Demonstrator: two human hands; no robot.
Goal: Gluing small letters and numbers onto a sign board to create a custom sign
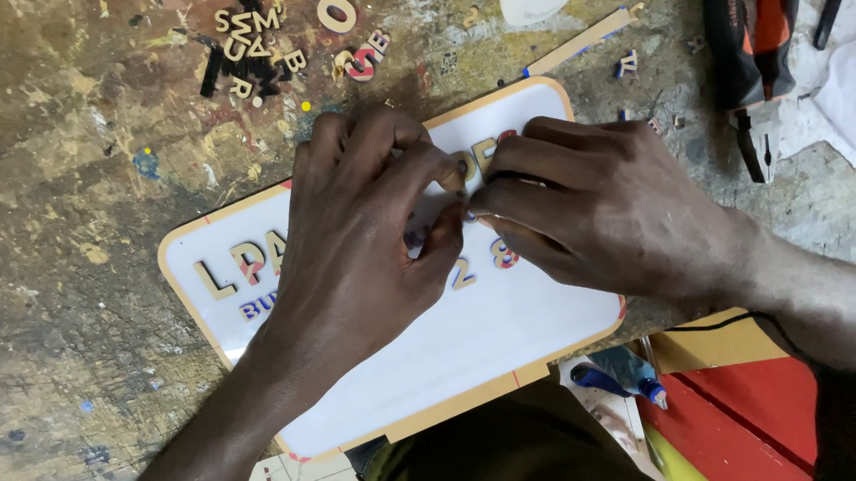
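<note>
While both hands crowd together over the middle of the white sign board, the left hand and right hand meet fingertip to fingertip, pinching a small cut-out letter against the board, seemingly so it sits level in its row. Glued wooden letters already run along the board's left part. Loose spare letters lie far left on the stained bench, with pliers far right.
</note>
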